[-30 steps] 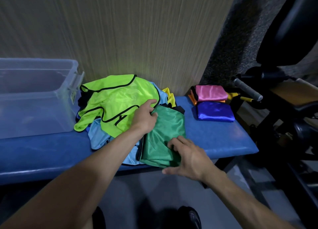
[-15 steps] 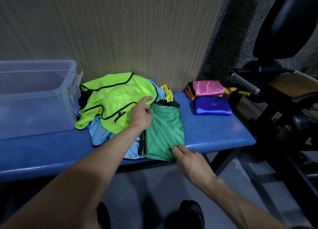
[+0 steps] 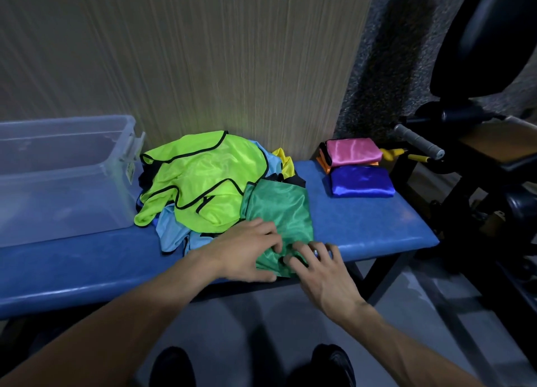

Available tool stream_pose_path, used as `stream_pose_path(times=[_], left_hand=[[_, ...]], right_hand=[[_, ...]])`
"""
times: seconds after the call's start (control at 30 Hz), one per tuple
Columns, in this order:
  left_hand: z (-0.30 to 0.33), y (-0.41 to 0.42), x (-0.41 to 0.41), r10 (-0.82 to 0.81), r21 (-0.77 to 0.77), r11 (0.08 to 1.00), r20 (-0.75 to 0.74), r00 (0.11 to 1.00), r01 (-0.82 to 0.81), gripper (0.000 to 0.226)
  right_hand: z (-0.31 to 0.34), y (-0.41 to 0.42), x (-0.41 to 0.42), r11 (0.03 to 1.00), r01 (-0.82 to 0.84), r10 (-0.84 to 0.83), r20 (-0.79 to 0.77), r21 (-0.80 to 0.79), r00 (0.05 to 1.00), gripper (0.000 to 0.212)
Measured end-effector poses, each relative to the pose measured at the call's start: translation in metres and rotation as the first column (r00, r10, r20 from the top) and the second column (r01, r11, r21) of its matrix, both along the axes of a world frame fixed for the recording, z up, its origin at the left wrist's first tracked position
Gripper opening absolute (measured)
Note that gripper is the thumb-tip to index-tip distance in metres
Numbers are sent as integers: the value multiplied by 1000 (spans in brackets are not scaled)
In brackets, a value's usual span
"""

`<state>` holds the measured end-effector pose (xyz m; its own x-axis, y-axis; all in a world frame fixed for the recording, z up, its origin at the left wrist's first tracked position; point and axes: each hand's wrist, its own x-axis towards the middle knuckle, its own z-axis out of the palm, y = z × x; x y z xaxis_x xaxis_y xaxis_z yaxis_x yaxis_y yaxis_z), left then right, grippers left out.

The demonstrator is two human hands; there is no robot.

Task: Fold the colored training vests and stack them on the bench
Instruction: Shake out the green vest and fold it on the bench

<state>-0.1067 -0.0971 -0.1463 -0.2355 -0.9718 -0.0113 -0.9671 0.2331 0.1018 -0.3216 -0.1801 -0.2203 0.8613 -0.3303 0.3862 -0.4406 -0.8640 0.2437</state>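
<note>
The shiny green training vest (image 3: 279, 212) lies partly folded on the blue padded bench (image 3: 363, 223), its long axis running from the person out toward the wood-grain wall (image 3: 203, 52), its near end at the bench's front edge. Both hands are on that near end. The left hand (image 3: 247, 250) lies over the near left corner with fingers curled into the cloth, bunching it; the right hand (image 3: 316, 267) touches the near right corner with fingers spread and only lightly bent, so I would call it pressing rather than gripping. The two hands sit just beside each other, equally near the hem, and the rest of the vest stretches straight away from them.

That suggests the coming fold would carry the near end forward over the far end, halving the long axis.

To the left, touching the green vest, sits the unfolded heap: a neon-yellow mesh vest with black trim (image 3: 203, 177) on top of light-blue cloth (image 3: 171, 229). Well to the right, a folded pink vest (image 3: 353, 151) and a folded royal-blue vest (image 3: 361, 181) lie side by side. A clear plastic bin (image 3: 64, 177) stands at the left end.
</note>
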Motion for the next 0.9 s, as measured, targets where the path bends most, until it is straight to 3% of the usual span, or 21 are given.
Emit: stream_pose_path(times=[0.13, 0.23, 0.37, 0.5, 0.6, 0.7, 0.77, 0.83, 0.9], left_hand=[[-12, 12, 13, 3, -64, 998, 28, 1000, -1, 61], [-14, 17, 18, 23, -89, 996, -20, 1000, -25, 59], [-15, 19, 16, 93, -112, 989, -68, 993, -100, 62], [-8, 15, 8, 186, -143, 962, -280, 942, -233, 41], [-1, 13, 8, 202, -155, 943, -437, 876, -295, 26], [12, 9, 8, 202, -191, 919, -525, 827, -345, 20], [30, 4, 4, 164, -239, 895, -607, 777, -376, 16], [53, -6, 0, 107, -270, 861, -732, 673, -430, 18], [73, -20, -5, 32, -302, 831, -812, 582, -467, 30]], right_hand=[[10, -6, 2, 998, -57, 55, 82, 16, 995, 33], [24, -10, 7, 976, -64, 19, 214, 207, 977, 28], [53, -15, 9, 814, -114, -168, 419, 569, 892, 21], [73, -26, 13, 678, -207, -218, 462, 705, 860, 14], [82, -39, 12, 595, -255, -277, 492, 762, 825, 21], [94, -52, 10, 510, -343, -305, 538, 789, 786, 14], [107, -58, 10, 472, -451, -319, 623, 758, 714, 10], [126, -62, 9, 443, -558, -384, 711, 701, 589, 15], [141, -65, 8, 326, -652, -480, 714, 684, 510, 30]])
